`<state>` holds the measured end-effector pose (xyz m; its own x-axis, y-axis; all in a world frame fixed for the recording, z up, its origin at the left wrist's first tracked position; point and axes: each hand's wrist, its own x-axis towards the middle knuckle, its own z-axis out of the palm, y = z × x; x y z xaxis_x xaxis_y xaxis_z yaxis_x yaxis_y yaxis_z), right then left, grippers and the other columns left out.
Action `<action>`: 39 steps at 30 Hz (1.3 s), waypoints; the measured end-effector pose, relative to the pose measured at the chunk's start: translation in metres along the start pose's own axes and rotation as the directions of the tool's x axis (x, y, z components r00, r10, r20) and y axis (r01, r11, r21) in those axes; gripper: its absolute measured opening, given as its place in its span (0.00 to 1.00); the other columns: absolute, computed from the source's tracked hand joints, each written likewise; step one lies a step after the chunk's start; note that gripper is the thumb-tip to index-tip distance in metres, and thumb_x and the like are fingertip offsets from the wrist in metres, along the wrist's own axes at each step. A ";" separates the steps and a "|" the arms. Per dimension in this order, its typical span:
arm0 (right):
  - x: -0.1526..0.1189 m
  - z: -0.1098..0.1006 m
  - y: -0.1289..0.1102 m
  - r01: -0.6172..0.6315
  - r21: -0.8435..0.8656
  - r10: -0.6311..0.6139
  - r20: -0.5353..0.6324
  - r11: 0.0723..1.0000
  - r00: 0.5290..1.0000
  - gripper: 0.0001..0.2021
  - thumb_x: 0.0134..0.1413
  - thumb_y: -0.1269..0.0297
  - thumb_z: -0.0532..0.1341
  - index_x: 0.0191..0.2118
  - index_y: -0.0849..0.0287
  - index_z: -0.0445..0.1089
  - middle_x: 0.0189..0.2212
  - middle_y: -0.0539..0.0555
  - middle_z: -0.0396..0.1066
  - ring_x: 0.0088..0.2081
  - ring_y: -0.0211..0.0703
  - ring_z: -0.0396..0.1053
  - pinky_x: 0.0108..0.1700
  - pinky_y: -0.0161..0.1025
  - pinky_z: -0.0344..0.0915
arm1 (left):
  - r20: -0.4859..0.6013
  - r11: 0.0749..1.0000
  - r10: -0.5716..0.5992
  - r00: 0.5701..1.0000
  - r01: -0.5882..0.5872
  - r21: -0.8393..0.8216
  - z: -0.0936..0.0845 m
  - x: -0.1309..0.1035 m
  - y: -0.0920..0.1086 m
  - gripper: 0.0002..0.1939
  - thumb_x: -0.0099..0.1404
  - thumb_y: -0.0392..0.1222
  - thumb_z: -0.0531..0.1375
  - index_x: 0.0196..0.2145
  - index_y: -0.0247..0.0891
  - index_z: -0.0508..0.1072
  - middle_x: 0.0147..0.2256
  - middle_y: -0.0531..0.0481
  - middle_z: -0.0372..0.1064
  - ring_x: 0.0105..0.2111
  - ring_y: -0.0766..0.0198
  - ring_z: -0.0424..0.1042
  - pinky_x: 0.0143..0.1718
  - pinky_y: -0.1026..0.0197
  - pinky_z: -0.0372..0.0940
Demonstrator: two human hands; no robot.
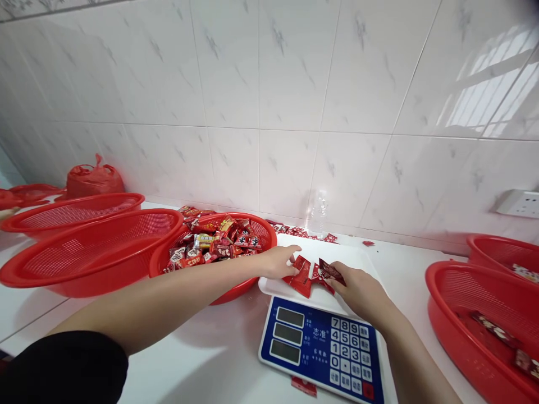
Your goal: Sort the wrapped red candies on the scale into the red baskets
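My left hand [281, 261] is over the left side of the scale's white pan [353, 249], its fingers closed on the edge of a red candy packet [301, 276]. On the right, my right hand [351, 283] pinches a dark red packet [331, 270] above the pan. Another red packet with white print [320, 278] lies under those fingers, partly hidden. The blue keypad panel [320, 348] of the digital scale faces me, and its displays look blank. Just left of the scale, a red basket [269, 235] holds many wrapped snacks [223, 241]; my left forearm passes in front of it.
Two red baskets [168, 224] stand at the left, with a tied red bag [95, 177] behind. More red baskets [438, 280] with a few packets are at the right. A clear plastic bottle [319, 213] and loose small packets [295, 230] lie along the tiled wall.
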<state>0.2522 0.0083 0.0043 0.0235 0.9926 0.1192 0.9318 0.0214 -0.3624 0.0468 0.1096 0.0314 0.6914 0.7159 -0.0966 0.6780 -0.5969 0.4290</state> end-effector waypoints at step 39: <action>-0.013 -0.018 -0.003 -0.016 0.079 0.021 -0.059 0.997 0.998 0.12 0.57 0.53 0.50 0.38 0.50 0.67 0.32 0.50 0.75 0.32 0.45 0.70 0.28 0.37 0.58 | 0.082 0.895 -0.270 0.959 0.219 0.388 -0.029 -0.057 -0.096 0.23 0.56 0.54 0.57 0.46 0.40 0.73 0.46 0.38 0.68 0.42 0.47 0.69 0.40 0.54 0.62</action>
<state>0.2560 -0.0065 0.0204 0.0642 0.9840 0.1663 0.8999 0.0149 -0.4358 -0.0655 0.1364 0.0218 0.5008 0.8182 -0.2825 0.8550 -0.5184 0.0145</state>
